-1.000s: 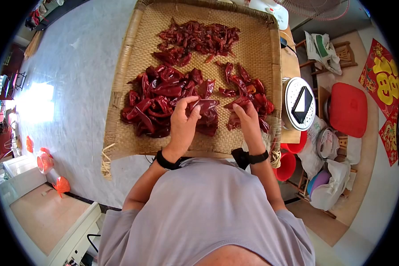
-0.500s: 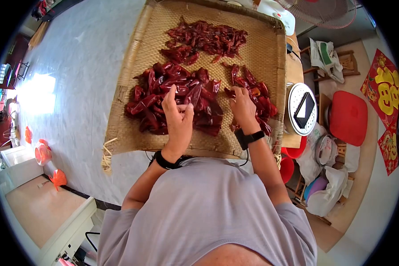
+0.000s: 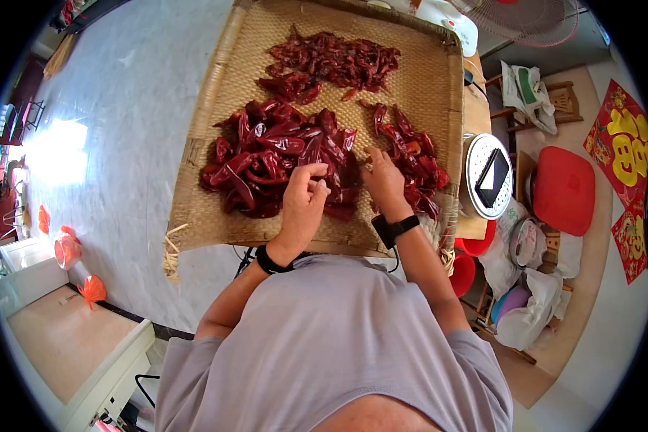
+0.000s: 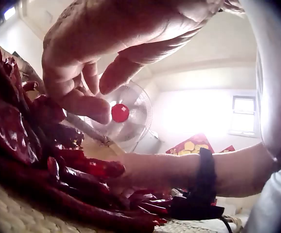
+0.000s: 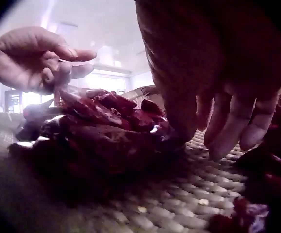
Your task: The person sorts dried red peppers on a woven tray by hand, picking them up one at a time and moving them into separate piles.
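Observation:
A woven bamboo tray [image 3: 421, 68] carries dried red peppers in three heaps. My left hand [image 3: 302, 205] hovers at the near side of the large heap [image 3: 255, 162], fingers loosely curled. In the left wrist view, a gap shows between the thumb [image 4: 118, 75] and the bent fingers, with nothing in it. My right hand [image 3: 386, 186] is over the weave between the large heap and the smaller right heap [image 3: 417, 155]. Seen from the right wrist, its fingers [image 5: 232, 124] point down, fairly straight, and its darkened near side overlaps the peppers [image 5: 106, 116].
A third heap [image 3: 338, 61] of darker, shrivelled peppers lies at the tray's far side. Right of the tray, a phone [image 3: 492, 178] rests on a round white perforated lid [image 3: 479, 155]. A fan [image 3: 529, 21] stands beyond the far right corner, and red buckets [image 3: 462, 277] sit below.
The right hand held a pepper at the right heap, let go there, then shifted left toward the large heap. The left hand no longer holds its pepper and has moved right and nearer the body.

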`<state>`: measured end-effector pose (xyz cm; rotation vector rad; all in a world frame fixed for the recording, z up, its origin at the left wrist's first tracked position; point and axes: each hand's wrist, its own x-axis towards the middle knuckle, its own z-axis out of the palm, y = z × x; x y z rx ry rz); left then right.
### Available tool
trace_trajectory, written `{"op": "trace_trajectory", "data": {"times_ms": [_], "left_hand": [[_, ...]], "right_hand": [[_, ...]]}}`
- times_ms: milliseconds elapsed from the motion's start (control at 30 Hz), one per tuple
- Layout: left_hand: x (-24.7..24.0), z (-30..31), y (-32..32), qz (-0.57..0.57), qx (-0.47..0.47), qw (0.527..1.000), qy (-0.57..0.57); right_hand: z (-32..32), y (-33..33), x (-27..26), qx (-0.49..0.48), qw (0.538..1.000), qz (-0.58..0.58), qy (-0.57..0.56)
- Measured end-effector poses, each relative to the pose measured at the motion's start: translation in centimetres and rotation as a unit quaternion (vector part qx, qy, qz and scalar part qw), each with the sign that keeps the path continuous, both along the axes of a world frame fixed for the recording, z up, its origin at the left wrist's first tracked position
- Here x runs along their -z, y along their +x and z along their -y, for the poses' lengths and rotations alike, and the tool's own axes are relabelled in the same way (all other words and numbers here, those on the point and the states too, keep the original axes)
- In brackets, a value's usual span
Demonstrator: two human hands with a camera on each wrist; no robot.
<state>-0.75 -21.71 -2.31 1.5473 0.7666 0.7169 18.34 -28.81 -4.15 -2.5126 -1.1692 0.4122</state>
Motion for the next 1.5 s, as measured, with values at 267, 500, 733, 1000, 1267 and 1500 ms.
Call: {"op": "trace_trajectory", "data": {"times_ms": [267, 500, 733, 1000, 1267, 1500], "left_hand": [[1.1, 0.8, 0.7, -0.016, 0.052, 0.998, -0.014], [1.0, 0.4, 0.1, -0.049, 0.078, 0.996, -0.016], [1.3, 0.3, -0.2, -0.066, 0.094, 0.993, -0.019], [2.1, 0.4, 0.2, -0.077, 0.116, 0.99, -0.021], [1.9, 0.4, 0.1, -0.1, 0.141, 0.985, -0.012], [1.6, 0.6, 0.1, -0.062, 0.151, 0.986, -0.021]], "right_hand": [[-1.3, 1.2, 1.6, -0.04, 0.996, 0.048, 0.07], [-3.3, 4.4, 1.2, -0.059, 0.974, 0.216, 0.009], [-2.8, 5.2, 2.5, -0.011, 0.956, 0.259, 0.136], [-0.6, 0.9, -0.5, 0.019, 0.971, 0.03, 0.236], [0.4, 1.3, 0.3, -0.025, 0.981, 0.098, 0.167], [0.3, 5.9, 1.7, 0.026, 0.972, 0.233, -0.029]]}}
